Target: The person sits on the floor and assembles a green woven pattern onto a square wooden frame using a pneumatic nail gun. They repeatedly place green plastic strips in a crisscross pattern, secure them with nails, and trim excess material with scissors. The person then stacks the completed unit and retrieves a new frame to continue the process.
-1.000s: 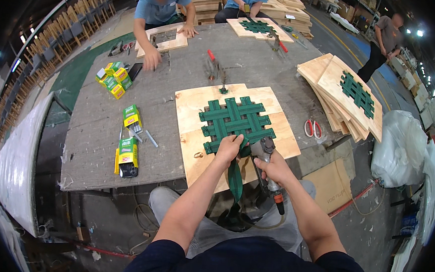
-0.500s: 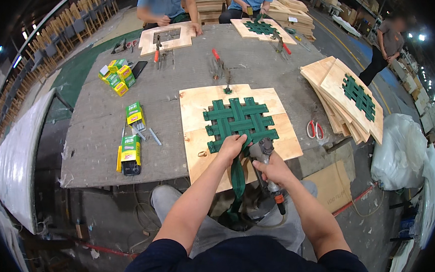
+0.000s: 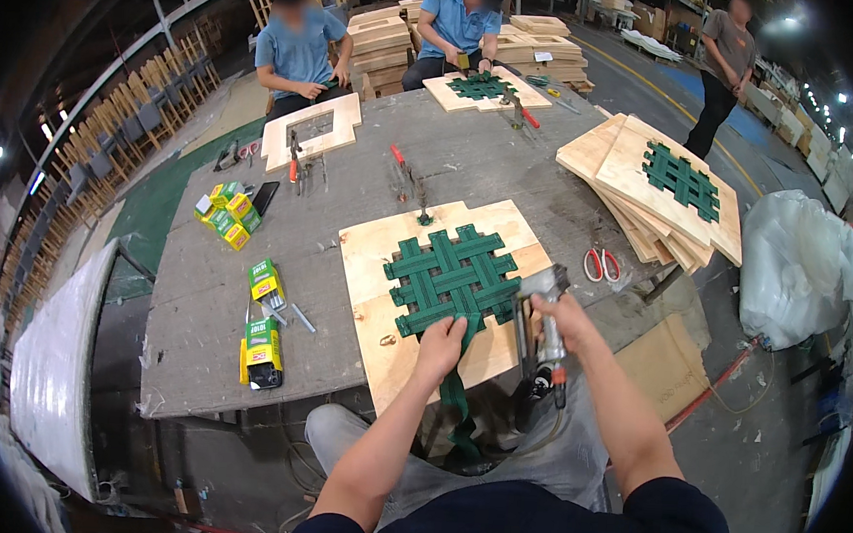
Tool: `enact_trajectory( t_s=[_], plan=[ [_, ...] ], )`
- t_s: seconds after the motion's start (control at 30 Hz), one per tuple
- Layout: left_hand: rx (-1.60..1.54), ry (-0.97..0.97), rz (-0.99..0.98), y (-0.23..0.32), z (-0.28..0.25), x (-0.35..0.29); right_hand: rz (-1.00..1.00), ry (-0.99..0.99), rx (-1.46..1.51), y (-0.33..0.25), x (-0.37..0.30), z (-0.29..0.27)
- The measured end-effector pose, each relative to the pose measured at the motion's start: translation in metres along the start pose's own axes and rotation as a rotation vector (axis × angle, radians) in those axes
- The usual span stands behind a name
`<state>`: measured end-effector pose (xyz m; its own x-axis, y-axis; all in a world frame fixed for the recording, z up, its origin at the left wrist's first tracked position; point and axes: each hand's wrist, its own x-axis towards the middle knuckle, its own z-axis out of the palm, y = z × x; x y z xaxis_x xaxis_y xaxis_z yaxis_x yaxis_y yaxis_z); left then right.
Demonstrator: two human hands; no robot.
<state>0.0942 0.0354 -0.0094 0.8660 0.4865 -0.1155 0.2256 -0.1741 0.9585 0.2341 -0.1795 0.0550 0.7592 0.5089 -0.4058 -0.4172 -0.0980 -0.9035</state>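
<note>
On the table in front of me lies a square plywood board (image 3: 368, 263) with green webbing (image 3: 450, 273) woven over its middle. The tail of a green strap (image 3: 454, 400) hangs from the board's near side toward my lap. My left hand (image 3: 439, 352) pinches this strap at the near edge of the weave. A metal pneumatic staple gun (image 3: 543, 340) with an orange-red hose fitting is gripped in my right hand (image 3: 562, 319). The gun's head is over the board's right edge; whether it touches the wood cannot be made out. At the board's far side stands a clamp (image 3: 414, 183) with a red handle.
Left are green-yellow staple boxes (image 3: 263, 346), loose staple strips (image 3: 301, 317) and a phone (image 3: 266, 196). Red-handled scissors (image 3: 601, 265) lie right, beside stacked boards (image 3: 635, 216). Two people in blue shirts sit across the table (image 3: 356, 145); another person (image 3: 724, 70) stands far right.
My right hand has drawn the staple gun away from the strap toward the board's right edge. My left hand still pinches the strap. The whole view has shifted.
</note>
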Motion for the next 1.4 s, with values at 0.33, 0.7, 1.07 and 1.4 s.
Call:
enact_trajectory(
  t_s=[0.33,0.7,1.07,1.4],
  plan=[
    [0.282,0.061,0.225,0.012,0.022,-0.04,-0.026,0.079,-0.15,-0.043,0.1,-0.075],
    [-0.063,-0.08,0.108,-0.002,0.031,-0.028,-0.155,0.621,-1.238,-0.057,0.092,-0.157],
    [-0.31,-0.139,-0.101,0.007,0.015,-0.024,-0.006,0.535,-1.178,-0.067,0.082,-0.185],
    [-0.598,-0.101,-0.371,0.022,-0.008,-0.009,-0.708,-0.173,-1.457,-0.065,-0.006,-0.085]
  ],
)
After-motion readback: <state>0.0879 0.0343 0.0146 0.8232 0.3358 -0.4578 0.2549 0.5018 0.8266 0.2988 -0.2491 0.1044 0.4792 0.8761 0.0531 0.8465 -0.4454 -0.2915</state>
